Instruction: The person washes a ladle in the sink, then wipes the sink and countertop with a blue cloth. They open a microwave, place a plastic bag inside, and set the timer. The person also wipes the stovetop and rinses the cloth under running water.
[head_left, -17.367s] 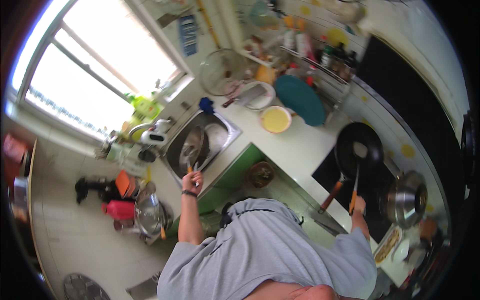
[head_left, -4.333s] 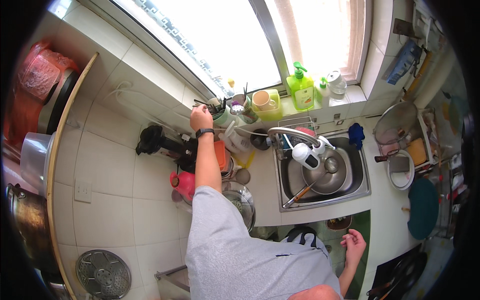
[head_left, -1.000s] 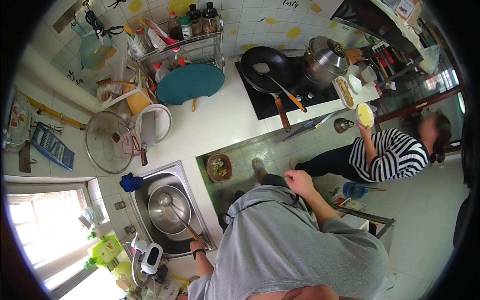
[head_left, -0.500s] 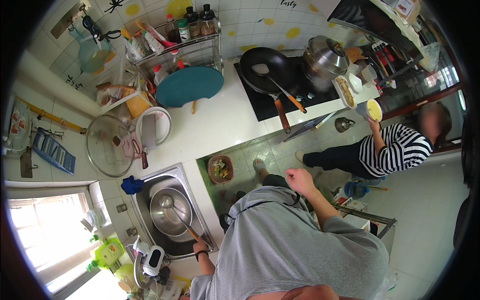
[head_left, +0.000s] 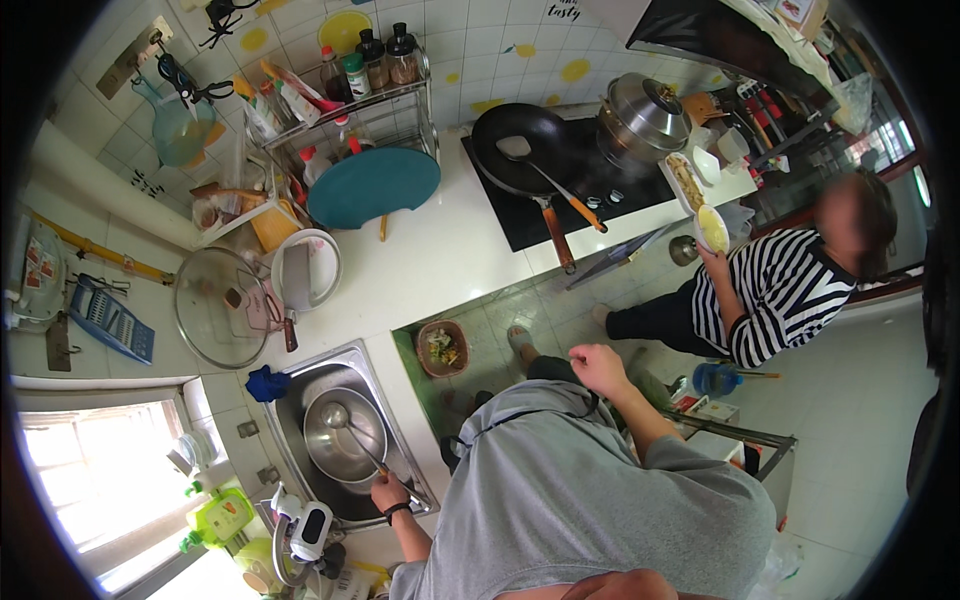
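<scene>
My left hand (head_left: 390, 492) is closed on the wooden handle of a metal ladle (head_left: 335, 418), whose head rests in a steel bowl (head_left: 325, 440) inside the sink (head_left: 386, 410) at lower left. My right hand (head_left: 598, 368) is held out in front of my waist at the centre, fingers curled; whatever they might hold is hidden. Below it on the floor, to the left, is a basket of scraps (head_left: 442, 348).
Across the counter (head_left: 450, 245) are a wok with spatula (head_left: 530, 135), a steaming pot (head_left: 645, 120), a teal board (head_left: 370, 185) and a cleaver on a bowl (head_left: 296, 270). A person in stripes (head_left: 760, 295) stands right, holding a yellow-filled bowl (head_left: 712, 228).
Since the older frames I have turned from the window toward the stove, and another person has appeared. My left hand now grips the ladle. In the last second, their bowl has moved slightly leftward.
</scene>
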